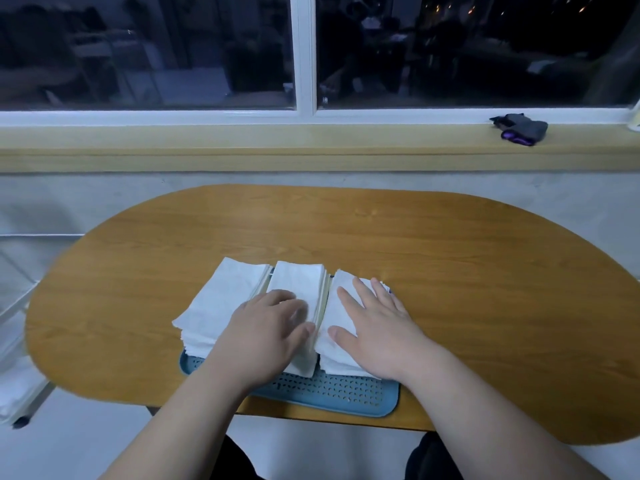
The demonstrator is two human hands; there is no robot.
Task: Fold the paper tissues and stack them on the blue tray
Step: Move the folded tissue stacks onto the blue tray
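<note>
At the left edge of the frame a white wire rack (14, 306) is partly seen. On the blue tray (332, 393), in the lower centre, three piles of folded white tissues are laid side by side. The left pile (221, 306) is touched by nothing. The left grip (266, 334) is laid palm down over the near half of the middle pile (298, 282), its thumb set at that pile's right edge. Its fingertips are blurred, so it cannot be told whether the paper is pressed or pinched. Just to the right, the right pile (337, 358) is covered by the right grip (377, 330), which is released: the fingers are spread straight and flat on the top tissue.

The tray is set at the near edge of an oval wooden surface (450, 271). Behind it, a pale wooden sill (311, 147) is run across the frame under a dark, white-framed window (156, 50). At the upper right, a small dark bundle (521, 129) with a purple part is left on the sill.
</note>
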